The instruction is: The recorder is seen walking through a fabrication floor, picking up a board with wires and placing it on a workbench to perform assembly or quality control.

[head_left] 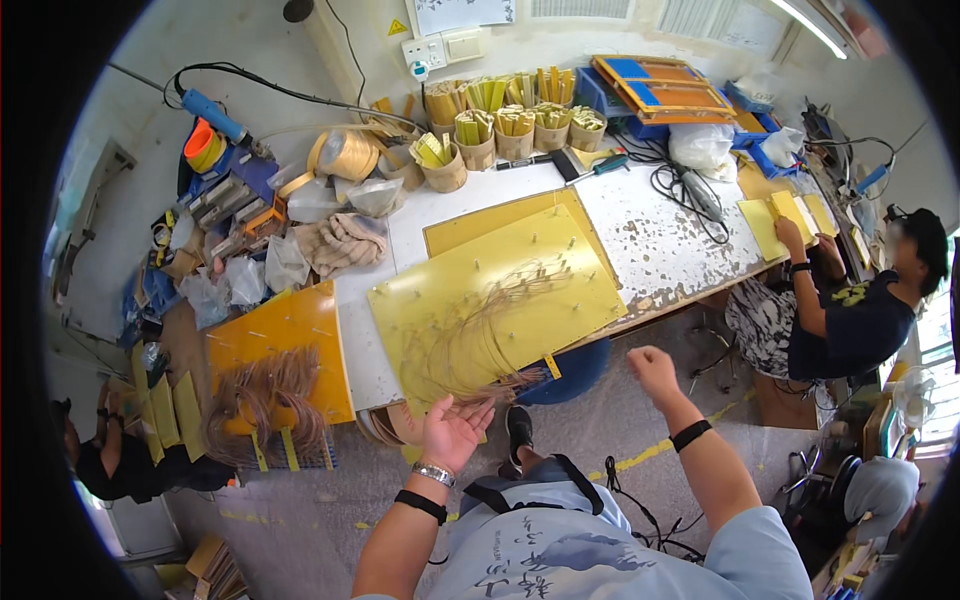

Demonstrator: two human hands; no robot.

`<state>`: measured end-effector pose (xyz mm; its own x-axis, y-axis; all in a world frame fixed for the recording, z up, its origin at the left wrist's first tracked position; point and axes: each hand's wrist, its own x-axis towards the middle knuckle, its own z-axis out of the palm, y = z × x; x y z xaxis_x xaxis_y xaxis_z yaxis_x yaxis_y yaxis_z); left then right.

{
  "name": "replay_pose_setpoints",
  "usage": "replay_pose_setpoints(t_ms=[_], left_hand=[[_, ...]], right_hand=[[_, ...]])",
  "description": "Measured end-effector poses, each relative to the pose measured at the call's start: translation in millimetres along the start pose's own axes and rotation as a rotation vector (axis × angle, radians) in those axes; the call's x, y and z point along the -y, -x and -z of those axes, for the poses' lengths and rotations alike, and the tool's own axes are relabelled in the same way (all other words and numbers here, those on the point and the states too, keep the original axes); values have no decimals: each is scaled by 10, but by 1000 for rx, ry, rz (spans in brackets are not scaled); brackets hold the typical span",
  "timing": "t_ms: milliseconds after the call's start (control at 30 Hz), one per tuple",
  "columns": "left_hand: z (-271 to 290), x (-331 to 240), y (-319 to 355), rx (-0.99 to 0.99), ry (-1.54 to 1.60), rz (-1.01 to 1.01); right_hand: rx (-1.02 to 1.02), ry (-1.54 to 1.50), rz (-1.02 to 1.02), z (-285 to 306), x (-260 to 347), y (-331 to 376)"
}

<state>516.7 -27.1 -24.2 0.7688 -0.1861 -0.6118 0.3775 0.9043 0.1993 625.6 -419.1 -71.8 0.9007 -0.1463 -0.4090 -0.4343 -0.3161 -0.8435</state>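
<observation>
My left hand (458, 432) is open, palm up with fingers stretched, just under the near ends of a bundle of thin brown wires (470, 345). I cannot tell whether it touches them. The wires lie in a fanned curve across a yellow board (410, 310) with small upright pegs, and their near ends hang past its front edge. A yellow tag (552, 367) sits at that edge beside the wire ends. My right hand (652, 372) is raised right of the board, fingers curled closed; whatever they may hold is hidden.
An orange board (325, 335) with more wires stands at left. Cups of yellow strips (475, 140) line the table's back, near a brush (568, 165). A blue stool (575, 378) is under the front edge. Co-workers sit at right (850, 325) and far left (110, 465).
</observation>
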Motion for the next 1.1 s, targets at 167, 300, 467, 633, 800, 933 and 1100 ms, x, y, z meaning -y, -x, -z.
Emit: replay_pose_setpoints(t_ms=[167,300,467,633,800,933,1100], left_hand=[[88,73,55,76,-100,-76],[-31,121,155,132,-183,-192],[-157,73,167,207,-186,-186],[-360,94,54,165,-223,-187],[-720,177,-170,228,-438,-281],[-908,280,-332,125,-427,-210],[-739,259,-199,-71,-931,-424]], right_hand=[[97,223,87,-310,36,546],[223,294,260,-611,357,997],[243,521,592,-1059,794,1223],[277,664,676,-1352,1045,1058],[364,715,681,-1595,1089,693],[467,390,500,-1736,943,314],[695,-201,13,-1609,1013,-59]])
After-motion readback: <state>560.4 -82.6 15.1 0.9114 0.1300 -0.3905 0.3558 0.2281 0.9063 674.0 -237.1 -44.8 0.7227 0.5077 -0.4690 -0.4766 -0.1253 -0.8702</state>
